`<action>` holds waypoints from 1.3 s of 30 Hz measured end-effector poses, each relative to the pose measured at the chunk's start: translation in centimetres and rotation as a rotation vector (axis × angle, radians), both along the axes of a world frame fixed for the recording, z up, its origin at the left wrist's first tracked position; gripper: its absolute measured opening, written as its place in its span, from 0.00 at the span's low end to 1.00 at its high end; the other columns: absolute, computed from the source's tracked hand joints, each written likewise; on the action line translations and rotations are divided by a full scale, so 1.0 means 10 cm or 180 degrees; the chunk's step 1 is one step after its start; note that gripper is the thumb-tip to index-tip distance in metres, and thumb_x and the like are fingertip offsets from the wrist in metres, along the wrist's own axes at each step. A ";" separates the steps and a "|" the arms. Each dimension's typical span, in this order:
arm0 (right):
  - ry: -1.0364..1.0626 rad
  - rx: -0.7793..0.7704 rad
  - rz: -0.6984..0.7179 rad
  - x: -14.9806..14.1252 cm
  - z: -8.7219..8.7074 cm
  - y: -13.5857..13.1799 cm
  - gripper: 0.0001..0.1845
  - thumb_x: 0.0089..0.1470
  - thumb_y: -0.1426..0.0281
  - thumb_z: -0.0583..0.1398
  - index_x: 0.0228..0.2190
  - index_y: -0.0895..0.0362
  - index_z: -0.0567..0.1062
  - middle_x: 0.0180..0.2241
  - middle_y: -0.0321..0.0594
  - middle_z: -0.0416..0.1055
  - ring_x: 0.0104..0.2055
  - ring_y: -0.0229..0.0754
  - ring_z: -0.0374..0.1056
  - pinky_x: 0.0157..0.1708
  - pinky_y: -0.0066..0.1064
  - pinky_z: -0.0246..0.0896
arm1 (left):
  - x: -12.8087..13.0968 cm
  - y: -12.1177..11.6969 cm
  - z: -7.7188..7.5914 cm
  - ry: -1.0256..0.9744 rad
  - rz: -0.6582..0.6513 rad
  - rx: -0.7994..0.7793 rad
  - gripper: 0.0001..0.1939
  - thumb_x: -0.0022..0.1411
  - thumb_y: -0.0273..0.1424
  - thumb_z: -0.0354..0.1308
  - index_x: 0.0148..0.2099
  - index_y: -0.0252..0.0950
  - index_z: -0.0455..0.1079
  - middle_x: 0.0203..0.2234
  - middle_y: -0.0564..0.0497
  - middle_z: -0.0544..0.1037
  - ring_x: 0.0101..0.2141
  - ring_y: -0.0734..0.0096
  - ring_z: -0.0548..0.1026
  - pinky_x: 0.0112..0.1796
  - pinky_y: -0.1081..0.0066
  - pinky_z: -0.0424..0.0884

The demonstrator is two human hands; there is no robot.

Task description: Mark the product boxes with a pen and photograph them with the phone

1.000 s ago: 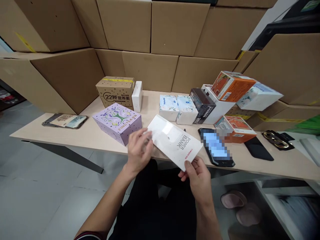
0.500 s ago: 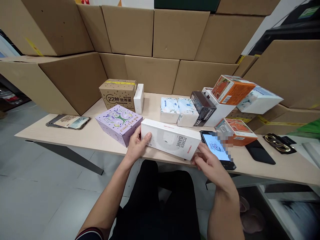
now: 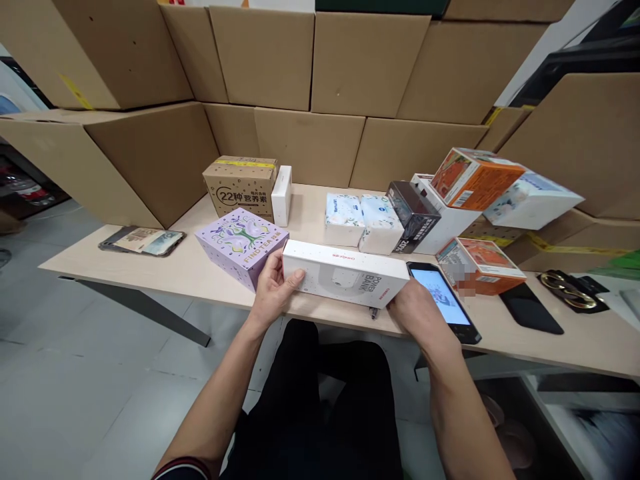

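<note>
A long white power bank box (image 3: 345, 275) is tilted above the table's front edge. My left hand (image 3: 276, 288) is closed around its left end, thumb on the printed front. My right hand (image 3: 419, 308) is at the box's lower right corner; its fingers go out of sight behind the box, so I cannot tell what they grip. Below the box's lower edge shows the tip of a small dark object (image 3: 373, 312), mostly hidden. Just behind my left hand stands a lilac tea box (image 3: 243, 243). To the right of my right hand lies a phone (image 3: 445, 300) with its screen lit.
Behind are a brown carton (image 3: 240, 190), a slim white box (image 3: 282, 195), tissue packs (image 3: 344, 220), a dark box (image 3: 413, 213) and orange boxes (image 3: 477, 179). Banknotes (image 3: 145, 240) lie at left, a black phone (image 3: 531, 309) and gold-rimmed item (image 3: 573, 290) at right. Cardboard walls (image 3: 370, 60) enclose the table.
The box has tipped so more of its top face shows. My right hand has turned over and moved in behind the right end, its fingers now hidden. The small dark object shows more.
</note>
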State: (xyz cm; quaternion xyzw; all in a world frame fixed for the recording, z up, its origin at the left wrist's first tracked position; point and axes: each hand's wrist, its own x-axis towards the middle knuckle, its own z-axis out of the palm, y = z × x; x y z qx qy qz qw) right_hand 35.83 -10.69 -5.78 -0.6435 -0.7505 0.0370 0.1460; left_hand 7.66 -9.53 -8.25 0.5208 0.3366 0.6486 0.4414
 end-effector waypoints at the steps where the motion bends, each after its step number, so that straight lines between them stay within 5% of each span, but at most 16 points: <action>1: -0.0045 0.0022 0.0007 0.01 0.00 0.00 0.17 0.56 0.79 0.53 0.44 0.60 0.76 0.42 0.52 0.76 0.43 0.49 0.72 0.38 0.33 0.60 | 0.00 0.00 0.00 -0.0032 -0.0011 0.0010 0.27 0.57 0.42 0.71 0.55 0.39 0.69 0.48 0.46 0.79 0.49 0.63 0.77 0.51 0.66 0.73; 8: -0.0380 0.0229 -0.0096 0.06 0.06 -0.01 0.14 0.59 0.74 0.54 0.45 0.59 0.74 0.40 0.51 0.74 0.38 0.48 0.70 0.33 0.34 0.56 | -0.02 -0.03 0.00 -0.0255 -0.0157 0.0076 0.28 0.53 0.40 0.74 0.52 0.42 0.67 0.45 0.50 0.78 0.46 0.65 0.77 0.49 0.66 0.73; 13: -0.0513 0.1113 -0.0496 0.27 0.14 -0.02 0.12 0.63 0.71 0.51 0.43 0.58 0.72 0.39 0.49 0.73 0.36 0.46 0.69 0.32 0.34 0.56 | -0.08 -0.03 0.00 -0.0075 -0.0004 0.0714 0.27 0.49 0.39 0.76 0.46 0.43 0.66 0.44 0.51 0.77 0.48 0.63 0.76 0.56 0.57 0.70; 16: 0.0382 0.1975 -0.1004 0.37 0.17 -0.05 0.08 0.58 0.66 0.57 0.38 0.56 0.71 0.33 0.44 0.72 0.33 0.45 0.68 0.32 0.35 0.60 | -0.06 -0.03 0.01 0.0699 0.0087 0.1399 0.21 0.55 0.39 0.72 0.46 0.43 0.67 0.44 0.49 0.77 0.52 0.60 0.74 0.64 0.47 0.59; 18: 0.1503 0.2686 -0.1421 0.36 0.19 -0.10 0.08 0.53 0.64 0.61 0.34 0.53 0.68 0.26 0.36 0.69 0.26 0.43 0.67 0.28 0.34 0.61 | -0.03 -0.05 0.02 0.1373 0.0124 0.1649 0.13 0.59 0.31 0.67 0.45 0.42 0.68 0.45 0.48 0.78 0.55 0.59 0.72 0.65 0.44 0.57; 20: 0.2895 0.2990 -0.1381 0.26 0.21 -0.16 0.10 0.50 0.65 0.61 0.32 0.51 0.64 0.21 0.30 0.65 0.21 0.41 0.65 0.21 0.31 0.59 | 0.02 -0.09 0.04 0.1968 0.0135 0.1752 0.12 0.60 0.22 0.60 0.44 0.42 0.69 0.47 0.48 0.78 0.59 0.57 0.69 0.65 0.42 0.57; 23: 0.4246 0.2401 -0.0792 0.06 0.25 -0.22 0.06 0.50 0.67 0.60 0.31 0.53 0.67 0.19 0.28 0.67 0.17 0.39 0.66 0.15 0.28 0.58 | 0.06 -0.11 0.04 0.2575 0.0106 0.1678 0.20 0.56 0.14 0.51 0.44 0.41 0.71 0.50 0.48 0.78 0.64 0.54 0.63 0.64 0.40 0.58; 26: 0.4404 0.1393 -0.0325 -0.09 0.25 -0.16 0.09 0.55 0.64 0.60 0.34 0.57 0.74 0.24 0.34 0.74 0.22 0.37 0.69 0.22 0.29 0.65 | 0.09 -0.10 0.04 0.2730 0.0061 0.1527 0.23 0.55 0.12 0.46 0.43 0.40 0.73 0.49 0.48 0.78 0.64 0.56 0.65 0.62 0.45 0.66; 29: 0.4187 0.0764 0.0095 -0.19 0.20 0.00 0.12 0.57 0.61 0.63 0.38 0.56 0.76 0.28 0.36 0.77 0.27 0.36 0.71 0.30 0.30 0.68 | 0.10 -0.09 0.06 0.2639 0.0053 0.1515 0.22 0.56 0.13 0.46 0.44 0.39 0.74 0.47 0.47 0.79 0.61 0.58 0.69 0.60 0.50 0.70; 33: 0.3598 0.0461 0.0287 -0.35 0.10 0.14 0.11 0.56 0.60 0.64 0.34 0.55 0.73 0.24 0.31 0.73 0.24 0.35 0.68 0.27 0.27 0.63 | 0.12 -0.15 0.11 0.2776 0.0032 0.1467 0.14 0.63 0.21 0.53 0.46 0.38 0.74 0.49 0.46 0.78 0.61 0.55 0.69 0.61 0.48 0.68; 35: 0.3103 0.0539 0.0352 -0.44 0.06 0.14 0.12 0.60 0.59 0.60 0.32 0.54 0.71 0.22 0.31 0.71 0.23 0.35 0.67 0.25 0.27 0.60 | 0.14 -0.17 0.12 0.2790 0.0083 0.1456 0.08 0.65 0.29 0.60 0.46 0.39 0.74 0.49 0.45 0.78 0.60 0.52 0.68 0.61 0.48 0.69; 39: 0.2352 0.0907 0.0402 -0.52 0.02 0.08 0.13 0.62 0.60 0.56 0.30 0.54 0.71 0.21 0.31 0.71 0.23 0.36 0.66 0.26 0.28 0.58 | 0.17 -0.18 0.10 0.2865 0.0173 0.1479 0.11 0.63 0.36 0.65 0.47 0.39 0.73 0.49 0.44 0.77 0.60 0.49 0.67 0.59 0.47 0.70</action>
